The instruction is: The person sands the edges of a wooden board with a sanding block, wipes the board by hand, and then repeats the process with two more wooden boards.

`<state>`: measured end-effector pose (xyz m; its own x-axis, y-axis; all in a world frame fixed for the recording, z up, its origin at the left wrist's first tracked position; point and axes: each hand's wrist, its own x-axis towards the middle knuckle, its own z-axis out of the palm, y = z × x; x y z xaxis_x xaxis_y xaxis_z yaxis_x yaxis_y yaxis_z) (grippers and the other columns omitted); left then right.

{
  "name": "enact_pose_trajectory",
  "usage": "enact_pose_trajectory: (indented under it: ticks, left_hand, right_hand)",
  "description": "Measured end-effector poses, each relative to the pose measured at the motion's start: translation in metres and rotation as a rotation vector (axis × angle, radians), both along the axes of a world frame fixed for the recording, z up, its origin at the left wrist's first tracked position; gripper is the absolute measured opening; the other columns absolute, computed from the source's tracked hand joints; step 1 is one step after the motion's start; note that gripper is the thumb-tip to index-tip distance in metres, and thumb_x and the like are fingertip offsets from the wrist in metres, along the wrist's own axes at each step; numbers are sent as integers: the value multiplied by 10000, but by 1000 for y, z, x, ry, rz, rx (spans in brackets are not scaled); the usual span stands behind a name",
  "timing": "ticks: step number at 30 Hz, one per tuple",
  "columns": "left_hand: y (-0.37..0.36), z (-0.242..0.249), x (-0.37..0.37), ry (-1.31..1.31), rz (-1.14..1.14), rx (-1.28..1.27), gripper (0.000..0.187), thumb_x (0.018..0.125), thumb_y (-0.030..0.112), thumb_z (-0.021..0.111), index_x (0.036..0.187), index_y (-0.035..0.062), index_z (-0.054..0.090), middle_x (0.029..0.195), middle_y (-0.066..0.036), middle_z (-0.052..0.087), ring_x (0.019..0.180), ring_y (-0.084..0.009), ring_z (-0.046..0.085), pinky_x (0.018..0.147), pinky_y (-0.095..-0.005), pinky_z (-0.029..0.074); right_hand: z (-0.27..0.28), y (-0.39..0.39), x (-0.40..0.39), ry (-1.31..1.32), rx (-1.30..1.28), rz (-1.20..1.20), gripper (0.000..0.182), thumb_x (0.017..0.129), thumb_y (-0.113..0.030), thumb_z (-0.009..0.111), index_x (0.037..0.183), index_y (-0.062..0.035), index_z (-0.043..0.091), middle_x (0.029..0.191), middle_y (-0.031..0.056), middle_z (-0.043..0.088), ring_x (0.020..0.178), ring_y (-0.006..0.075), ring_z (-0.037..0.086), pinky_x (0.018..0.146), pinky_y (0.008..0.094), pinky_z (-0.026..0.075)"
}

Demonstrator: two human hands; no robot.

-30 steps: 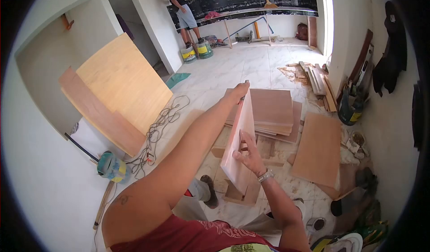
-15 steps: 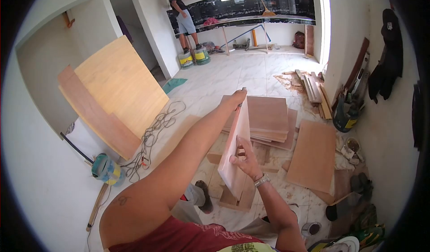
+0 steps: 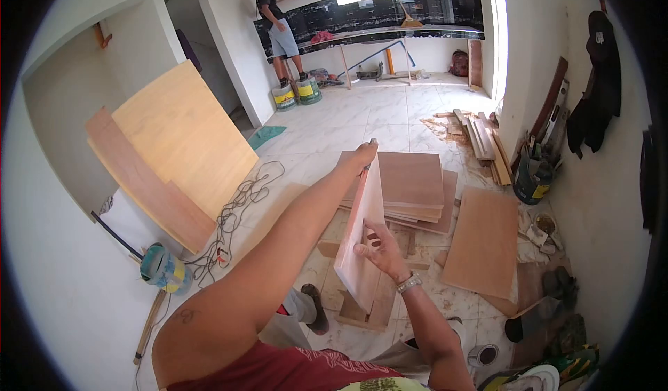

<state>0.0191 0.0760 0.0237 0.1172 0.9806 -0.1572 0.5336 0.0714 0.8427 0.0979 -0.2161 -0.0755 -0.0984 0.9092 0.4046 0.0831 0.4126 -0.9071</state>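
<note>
A flat wooden board (image 3: 363, 252) stands on its edge in front of me, with a pinkish smear along its long upper edge. At the board's far end my left hand (image 3: 366, 154) is closed round a small tool (image 3: 374, 142); a grey end pokes out above the fist, and the kind cannot be told. My right hand (image 3: 383, 253), with a watch on the wrist, steadies the board's right face near the close end, thumb and bent fingers against it. Under the board lie wooden support pieces (image 3: 362, 319) on the floor.
Beyond the board is a stack of panels (image 3: 412, 179), with another panel (image 3: 481, 241) to the right. A tangled cord (image 3: 240, 206), a bucket (image 3: 165, 269) and large leaning sheets (image 3: 184, 140) are left. A person (image 3: 278, 26) stands on pails at the back.
The whole view has shifted slightly. Both hands keep about the same places on the board, with little visible movement.
</note>
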Motion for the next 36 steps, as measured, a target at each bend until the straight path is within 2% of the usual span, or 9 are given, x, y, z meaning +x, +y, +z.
enact_pose_trajectory:
  ticks: [7,10,16,19,23,26,29,32,36]
  left_hand:
    - [-5,-1,-2,17,-65,150,623,1039,470,338,1375,-33,487,1291,-212,581,1168,-304,572,983,-465,467]
    - [-3,-2,-3,46,-78,172,631,1028,441,315,1411,-38,465,1385,-298,536,1269,-416,543,1051,-489,444]
    - [2,-5,-4,118,-99,241,633,1035,437,321,1397,-60,469,1375,-313,538,1292,-427,527,1064,-485,430]
    - [7,-10,-3,90,-75,212,599,1040,442,348,1403,-16,481,1295,-210,603,1141,-301,604,977,-443,475]
    - [-5,0,-2,44,-67,134,562,1040,424,364,1422,24,467,1294,-175,593,1129,-272,595,947,-440,488]
    - [8,-11,-2,-10,-63,89,544,1041,418,370,1429,46,456,1291,-148,582,1116,-252,588,932,-441,492]
    - [25,-23,-3,-4,-67,104,536,1043,418,370,1426,54,452,1286,-135,576,1103,-241,586,920,-442,496]
    - [32,-28,-4,16,-75,112,531,1044,421,366,1416,53,458,1277,-137,579,1081,-242,591,902,-443,502]
    - [23,-22,-3,-14,-66,107,534,1045,429,354,1404,50,466,1269,-143,582,1073,-249,599,895,-454,511]
  right_hand:
    - [-5,-1,0,32,-53,5,873,757,-565,828,1436,-105,529,1271,107,610,970,219,635,823,365,538]
    - [-3,-2,0,36,-85,19,888,747,-558,839,1435,-91,528,1262,113,613,968,223,639,830,367,541]
    - [5,-5,2,45,-113,31,919,738,-553,849,1432,-46,523,1258,128,615,975,225,640,848,367,545]
    - [1,-4,1,64,-124,47,926,735,-571,844,1430,-47,527,1274,133,612,976,224,640,846,365,545]
    - [-8,1,1,36,-121,61,934,753,-602,813,1455,-70,504,1360,135,578,967,223,643,838,360,546]
    - [8,-7,2,17,-64,29,972,766,-558,824,1505,-63,430,1472,151,475,1128,242,601,894,381,540]
    - [13,-8,2,-24,46,32,917,824,-596,749,1531,-120,408,1573,135,388,1261,271,547,929,389,529]
    - [3,-4,1,-34,39,87,954,823,-564,770,1561,-129,351,1604,117,326,1278,262,511,963,411,510]
    - [12,-9,3,-11,-9,110,945,829,-554,771,1557,-115,357,1592,126,344,1252,261,533,968,399,512]
